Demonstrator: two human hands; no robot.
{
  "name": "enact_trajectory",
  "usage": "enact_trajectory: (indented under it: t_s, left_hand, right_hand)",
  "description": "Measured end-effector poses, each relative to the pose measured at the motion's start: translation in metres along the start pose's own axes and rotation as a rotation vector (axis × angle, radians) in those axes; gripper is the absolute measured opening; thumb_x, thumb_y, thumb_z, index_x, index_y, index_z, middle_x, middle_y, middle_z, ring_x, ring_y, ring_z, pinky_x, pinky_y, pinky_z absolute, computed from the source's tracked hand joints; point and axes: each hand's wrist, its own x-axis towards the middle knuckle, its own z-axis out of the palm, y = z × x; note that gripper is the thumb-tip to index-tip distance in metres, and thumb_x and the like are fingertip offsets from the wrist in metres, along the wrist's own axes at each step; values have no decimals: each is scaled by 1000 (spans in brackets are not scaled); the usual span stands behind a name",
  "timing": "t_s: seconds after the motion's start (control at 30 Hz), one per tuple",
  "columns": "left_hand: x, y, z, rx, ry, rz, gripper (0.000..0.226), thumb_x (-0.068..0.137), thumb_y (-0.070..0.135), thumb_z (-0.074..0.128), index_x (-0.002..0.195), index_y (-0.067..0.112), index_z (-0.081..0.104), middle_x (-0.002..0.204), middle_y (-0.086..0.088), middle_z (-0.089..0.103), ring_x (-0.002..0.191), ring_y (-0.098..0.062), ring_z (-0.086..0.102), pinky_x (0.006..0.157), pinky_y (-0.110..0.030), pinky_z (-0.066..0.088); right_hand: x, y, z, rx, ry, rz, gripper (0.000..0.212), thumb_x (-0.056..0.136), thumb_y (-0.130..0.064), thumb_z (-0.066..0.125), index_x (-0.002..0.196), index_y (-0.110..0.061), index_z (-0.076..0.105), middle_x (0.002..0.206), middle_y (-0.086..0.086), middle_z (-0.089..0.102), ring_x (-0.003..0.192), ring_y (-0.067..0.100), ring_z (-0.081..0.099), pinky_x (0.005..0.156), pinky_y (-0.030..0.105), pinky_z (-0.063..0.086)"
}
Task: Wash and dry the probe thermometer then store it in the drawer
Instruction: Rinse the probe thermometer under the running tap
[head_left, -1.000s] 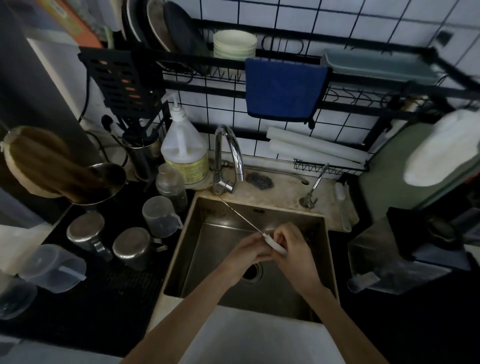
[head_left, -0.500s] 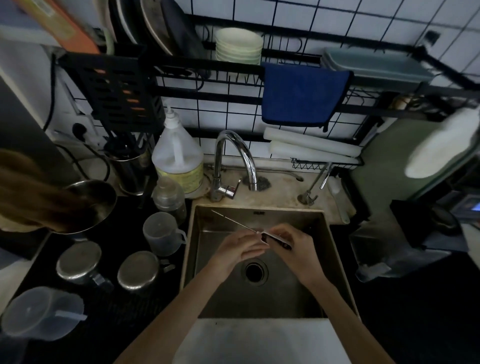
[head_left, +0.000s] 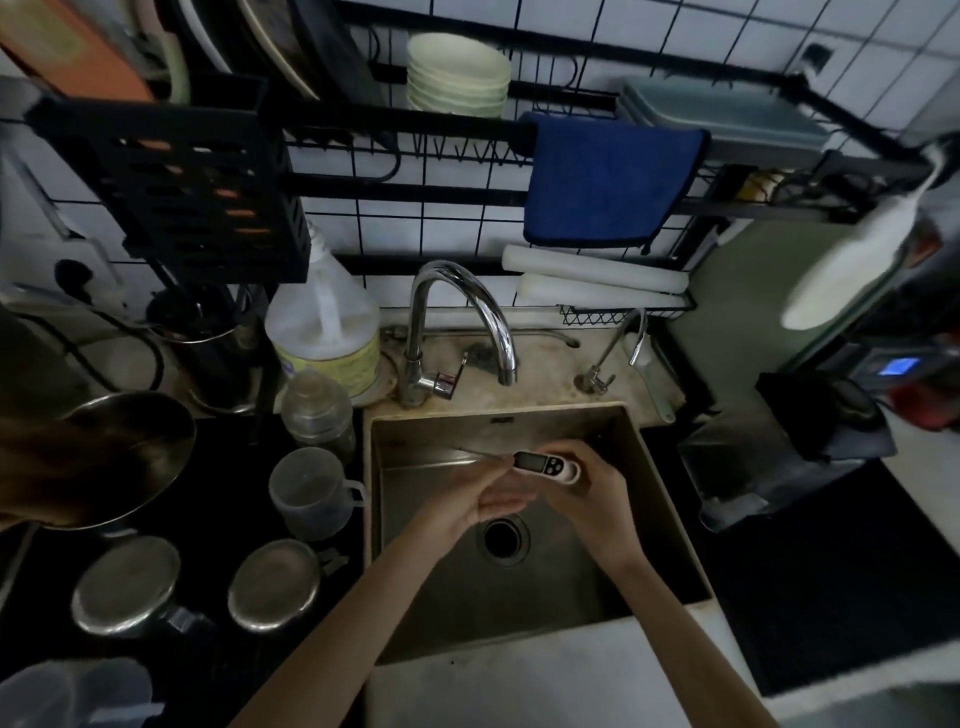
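Observation:
The probe thermometer (head_left: 544, 462) has a white body with a dark display and a thin metal probe pointing left. It lies nearly level above the steel sink (head_left: 644, 467). My right hand (head_left: 587, 493) grips its white body from below and the right. My left hand (head_left: 480, 486) is at the base of the probe, fingers around the metal stem. Both hands hover over the drain (head_left: 503, 538), below and in front of the chrome faucet (head_left: 467, 322). No water is seen running.
A blue cloth (head_left: 605, 182) hangs on the black rack above the sink. A large soap jug (head_left: 324, 322), a small bottle (head_left: 317, 410), a plastic cup (head_left: 311, 491) and two steel lids (head_left: 275, 584) stand left of the sink. A small second tap (head_left: 615, 353) stands at the right.
The thermometer has turned from pointing up-left to lying nearly level, display facing up. Both hands shifted slightly toward the back of the sink; the view moved in closer.

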Motion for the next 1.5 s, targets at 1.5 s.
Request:
enact_trajectory:
  t_s: [1.5]
  left_hand:
    - [155,79,-68,1547,388,269,52,94,-5,35,144,9,28,114,-19,62,100,-36,64,70,-37,39]
  right_hand:
    - [43,2,4,-75,163,206,28,78,-17,78,105,-19,70,90,-4,76,85,6,73,75,38,62]
